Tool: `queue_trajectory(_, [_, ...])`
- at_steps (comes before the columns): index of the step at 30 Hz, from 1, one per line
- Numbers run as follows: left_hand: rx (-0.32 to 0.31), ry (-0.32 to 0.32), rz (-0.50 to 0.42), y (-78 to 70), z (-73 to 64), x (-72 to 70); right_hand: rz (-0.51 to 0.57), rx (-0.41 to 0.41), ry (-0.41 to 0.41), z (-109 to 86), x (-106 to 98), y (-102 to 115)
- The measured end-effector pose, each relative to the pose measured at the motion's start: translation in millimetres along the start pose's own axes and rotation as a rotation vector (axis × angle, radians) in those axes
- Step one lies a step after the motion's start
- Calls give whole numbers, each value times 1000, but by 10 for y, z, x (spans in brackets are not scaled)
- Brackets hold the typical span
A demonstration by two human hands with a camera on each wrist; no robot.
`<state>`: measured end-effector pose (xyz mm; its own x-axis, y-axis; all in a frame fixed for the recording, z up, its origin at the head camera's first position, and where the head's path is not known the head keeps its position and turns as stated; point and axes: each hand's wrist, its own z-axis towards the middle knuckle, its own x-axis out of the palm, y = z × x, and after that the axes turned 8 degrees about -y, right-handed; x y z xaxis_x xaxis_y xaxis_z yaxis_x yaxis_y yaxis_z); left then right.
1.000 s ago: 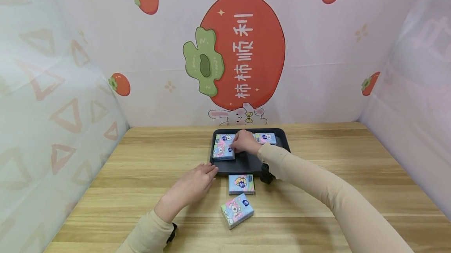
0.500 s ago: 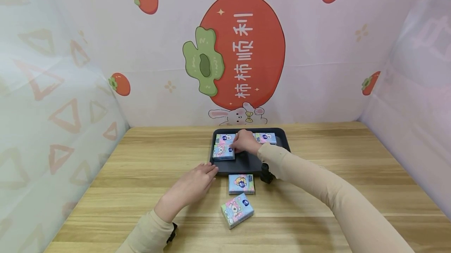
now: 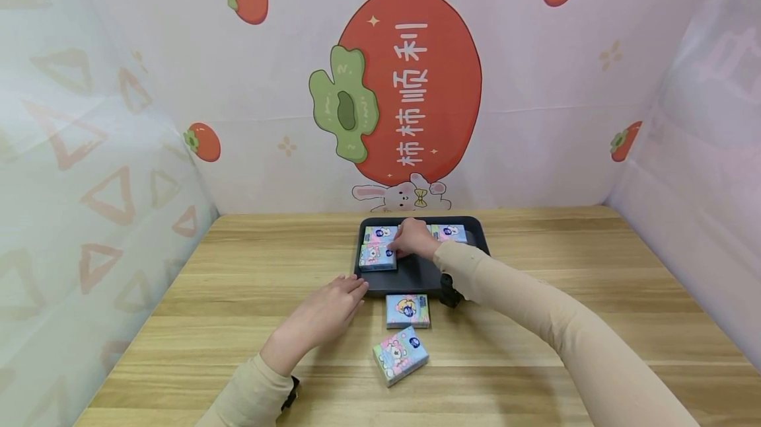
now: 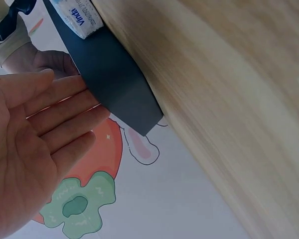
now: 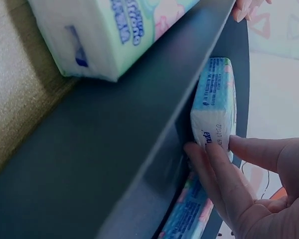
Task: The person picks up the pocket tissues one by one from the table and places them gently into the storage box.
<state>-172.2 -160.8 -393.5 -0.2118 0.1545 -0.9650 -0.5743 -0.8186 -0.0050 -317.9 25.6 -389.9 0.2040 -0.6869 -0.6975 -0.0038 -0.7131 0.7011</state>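
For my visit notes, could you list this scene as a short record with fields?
Surface: brown wood-grain table
Container: dark, round-cornered rectangular tray
On table: two small, light-blue, rectangular printed packs in front of the tray, the nearer one askew
In tray: at least three similar packs; the right hand hides part
Left hand: fingers straight, touching the tray's near left corner
Right hand: pinching the near-left pack by its right end
Backdrop: pale sheet printed with red fruit
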Motion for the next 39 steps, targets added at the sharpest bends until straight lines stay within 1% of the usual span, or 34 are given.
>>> queue_trajectory(5, [-10,2,-7,-7,2,-3,-20,17,14,40,-5,5])
queue_trajectory(8, [-15,6,-9,-8,3,-6,-21,49,20,78,1,8])
queue_trajectory(12, [-7,4,-10,-6,6,-9,-30,84,27,120,11,16])
queue_trajectory(19, [-4,5,-4,-3,7,-13,-40,107,29,138,11,28])
queue_trajectory(32, [-13,17,3,-5,7,-13,-69,102,24,133,0,20])
queue_trajectory(39, [-11,13,9,-9,1,-15,-66,92,42,127,-12,9])
